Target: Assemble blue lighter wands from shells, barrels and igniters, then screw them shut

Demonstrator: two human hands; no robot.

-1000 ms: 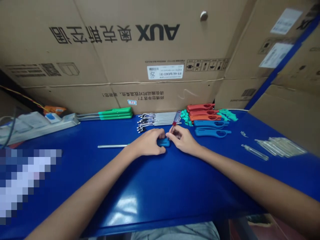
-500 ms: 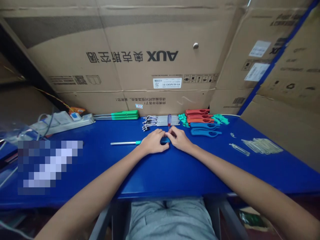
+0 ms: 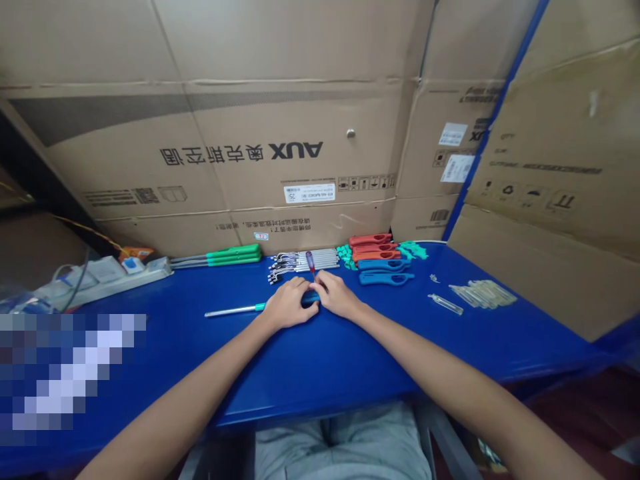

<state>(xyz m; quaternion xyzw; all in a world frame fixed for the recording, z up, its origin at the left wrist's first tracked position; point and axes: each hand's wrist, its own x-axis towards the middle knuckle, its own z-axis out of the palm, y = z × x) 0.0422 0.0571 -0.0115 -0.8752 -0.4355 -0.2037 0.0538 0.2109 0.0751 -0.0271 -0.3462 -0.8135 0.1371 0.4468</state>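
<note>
A long-nosed lighter with a blue handle, teal collar and metal tube (image 3: 233,311) lies on the blue table, its tube pointing left. My left hand (image 3: 290,303) is wrapped over its handle and holds it down. Above that handle, my right hand (image 3: 334,293) pinches a small screwdriver (image 3: 311,261) with a clear red-purple grip. The screwdriver stands nearly upright, leaning a little left; its tip is hidden by my fingers. Just behind my hands lies a row of thin metal tubes (image 3: 325,258) with wires and black ends.
Red handle shells (image 3: 370,240) and blue handle shells (image 3: 384,277) are stacked right of the tubes, near small teal parts (image 3: 414,250). Clear plastic tanks (image 3: 483,294) lie far right. Green-handled lighters (image 3: 235,255) and a power strip (image 3: 105,287) are at the back left, against cardboard (image 3: 225,120).
The view has tilted up and turned right, so everything sits lower and further left. Both hands keep the same hold on the lighter and the screwdriver.
</note>
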